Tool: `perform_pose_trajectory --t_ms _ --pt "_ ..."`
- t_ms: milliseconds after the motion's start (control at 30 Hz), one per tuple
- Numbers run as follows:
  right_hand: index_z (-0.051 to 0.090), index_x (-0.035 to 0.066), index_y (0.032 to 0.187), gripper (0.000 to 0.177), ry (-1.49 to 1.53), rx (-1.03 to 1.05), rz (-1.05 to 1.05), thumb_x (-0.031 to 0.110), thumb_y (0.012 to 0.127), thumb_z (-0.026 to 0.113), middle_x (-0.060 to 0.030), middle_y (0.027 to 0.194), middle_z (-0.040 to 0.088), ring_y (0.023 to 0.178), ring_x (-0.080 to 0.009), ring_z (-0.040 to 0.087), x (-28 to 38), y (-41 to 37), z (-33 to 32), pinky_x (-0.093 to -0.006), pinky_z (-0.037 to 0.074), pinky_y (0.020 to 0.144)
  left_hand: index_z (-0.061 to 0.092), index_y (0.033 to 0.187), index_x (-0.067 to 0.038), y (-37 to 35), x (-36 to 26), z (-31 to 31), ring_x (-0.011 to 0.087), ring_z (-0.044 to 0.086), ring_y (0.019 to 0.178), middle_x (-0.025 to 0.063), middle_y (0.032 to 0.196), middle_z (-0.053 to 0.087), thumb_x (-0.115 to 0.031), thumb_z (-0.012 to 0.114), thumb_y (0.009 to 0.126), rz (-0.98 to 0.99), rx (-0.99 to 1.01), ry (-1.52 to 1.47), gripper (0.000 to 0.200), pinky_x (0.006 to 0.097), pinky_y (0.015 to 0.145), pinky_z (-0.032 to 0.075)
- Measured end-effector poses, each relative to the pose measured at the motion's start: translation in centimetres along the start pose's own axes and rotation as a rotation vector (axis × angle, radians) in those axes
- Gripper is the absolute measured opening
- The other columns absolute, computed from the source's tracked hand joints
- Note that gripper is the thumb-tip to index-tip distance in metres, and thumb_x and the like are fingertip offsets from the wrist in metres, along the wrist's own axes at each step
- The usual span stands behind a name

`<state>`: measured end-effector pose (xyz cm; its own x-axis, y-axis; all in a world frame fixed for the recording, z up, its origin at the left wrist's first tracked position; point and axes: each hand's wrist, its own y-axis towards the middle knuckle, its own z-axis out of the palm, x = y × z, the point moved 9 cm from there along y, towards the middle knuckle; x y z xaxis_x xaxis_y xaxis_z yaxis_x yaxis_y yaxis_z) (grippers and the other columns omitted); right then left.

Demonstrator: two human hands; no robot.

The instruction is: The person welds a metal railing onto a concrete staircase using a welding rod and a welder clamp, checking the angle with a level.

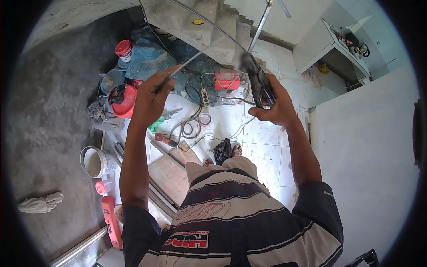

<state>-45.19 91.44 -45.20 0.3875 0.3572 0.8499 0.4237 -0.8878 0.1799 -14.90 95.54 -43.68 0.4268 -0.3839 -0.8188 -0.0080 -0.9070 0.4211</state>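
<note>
My left hand is raised on the left, fingers pinched round the lower end of a thin grey welding rod. The rod slants up and to the right, toward the stairs in this view. On the other side, my right hand grips a black clamp-like electrode holder with lever-type handles. Its top end looks blurred and dark. A grey curved line runs from the upper edge down to the holder's top, and a metal bar rises just behind it.
Below my hands, a red box, a power strip and tangled cables lie on white tiles. An angle grinder rests near wooden boards. Buckets stand at left; concrete stairs rise ahead. A white wall flanks my right.
</note>
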Motion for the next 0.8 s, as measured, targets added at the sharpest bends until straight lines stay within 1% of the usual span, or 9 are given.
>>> perform_pose_trajectory --t_ms 133,200,233,267,333,400,533,633,800 --pt "0.051 0.006 0.130 0.086 -0.158 0.015 -0.119 0.027 0.059 0.093 -0.0073 0.097 0.065 0.085 -0.0172 0.062 1.3 0.9 -0.5 -0.0298 0.052 0.081 0.073 0.117 -0.005 0.7 1.4 -1.2 0.0064 0.044 0.065 -0.0035 0.069 0.050 -0.031 0.062 0.100 -0.096 0.034 -0.148 0.033 0.0247 0.059 0.036" --pt "0.049 0.005 0.131 0.088 -0.182 0.061 -0.145 0.022 0.057 0.093 -0.0027 0.096 0.060 0.085 -0.0127 0.057 1.5 1.3 -0.1 -0.0271 0.050 0.079 0.078 0.100 -0.003 1.3 3.2 -1.4 0.0066 0.046 0.065 -0.0038 0.064 0.048 -0.039 0.067 0.096 -0.237 0.098 -0.139 0.038 0.0244 0.059 0.036" --pt "0.049 0.005 0.131 0.088 -0.178 0.062 -0.131 0.022 0.057 0.093 -0.0027 0.096 0.060 0.085 -0.0127 0.057 1.5 1.1 0.0 -0.0271 0.050 0.079 0.078 0.088 -0.003 1.8 2.6 -1.6 0.0070 0.045 0.063 -0.0036 0.060 0.047 -0.042 0.068 0.095 -0.112 0.046 -0.089 0.041 0.0254 0.058 0.034" --pt "0.050 0.004 0.130 0.086 -0.193 0.072 -0.166 0.022 0.057 0.092 -0.0044 0.097 0.062 0.086 -0.0145 0.060 2.1 1.1 0.2 -0.0280 0.051 0.081 0.078 0.088 -0.003 1.7 2.6 -1.6 0.0070 0.045 0.063 -0.0036 0.060 0.047 -0.042 0.068 0.095 -0.118 0.053 -0.091 0.041 0.0254 0.058 0.034" --pt "0.051 0.004 0.129 0.085 -0.213 0.071 -0.221 0.021 0.057 0.092 -0.0062 0.098 0.064 0.086 -0.0163 0.063 2.8 1.6 0.3 -0.0289 0.051 0.082 0.075 0.091 0.003 2.3 2.6 -1.7 0.0084 0.051 0.075 -0.0003 0.072 0.058 -0.029 0.066 0.098 -0.169 0.127 0.004 0.033 0.0269 0.070 0.040" --pt "0.054 0.004 0.126 0.084 -0.305 0.055 -0.243 0.028 0.055 0.091 -0.0150 0.106 0.068 0.096 -0.0300 0.070 3.4 1.6 0.3 -0.0357 0.054 0.087 0.074 0.090 0.003 2.7 2.7 -1.9 0.0088 0.052 0.075 0.0002 0.073 0.058 -0.026 0.067 0.096 -0.137 0.141 -0.003 0.031 0.0269 0.070 0.040" --pt "0.055 0.004 0.127 0.085 -0.319 0.053 -0.276 0.027 0.053 0.090 -0.0165 0.107 0.068 0.096 -0.0318 0.070 4.2 1.6 0.0 -0.0356 0.054 0.087 0.074 0.091 0.003 3.3 2.6 -2.1 0.0092 0.053 0.074 0.0017 0.077 0.059 -0.018 0.070 0.093 -0.055 0.154 -0.023 0.022 0.0271 0.070 0.041" --pt "0.056 0.004 0.129 0.086 -0.287 0.061 -0.293 0.025 0.053 0.089 -0.0165 0.109 0.068 0.096 -0.0327 0.070 4.2 1.4 0.0 -0.0366 0.055 0.086 0.076 0.087 -0.001 3.5 2.4 -2.5 0.0085 0.047 0.066 -0.0005 0.071 0.056 -0.021 0.078 0.087 -0.045 0.081 -0.084 0.021 0.0268 0.061 0.036" --pt "0.055 0.006 0.132 0.087 -0.266 0.026 -0.379 0.023 0.054 0.089 -0.0157 0.113 0.068 0.098 -0.0334 0.070 4.1 0.8 0.1 -0.0377 0.055 0.086 0.077 0.088 -0.002 3.6 2.3 -2.6 0.0071 0.045 0.065 -0.0009 0.070 0.054 -0.019 0.081 0.084 0.014 0.060 -0.062 0.018 0.0255 0.060 0.035"
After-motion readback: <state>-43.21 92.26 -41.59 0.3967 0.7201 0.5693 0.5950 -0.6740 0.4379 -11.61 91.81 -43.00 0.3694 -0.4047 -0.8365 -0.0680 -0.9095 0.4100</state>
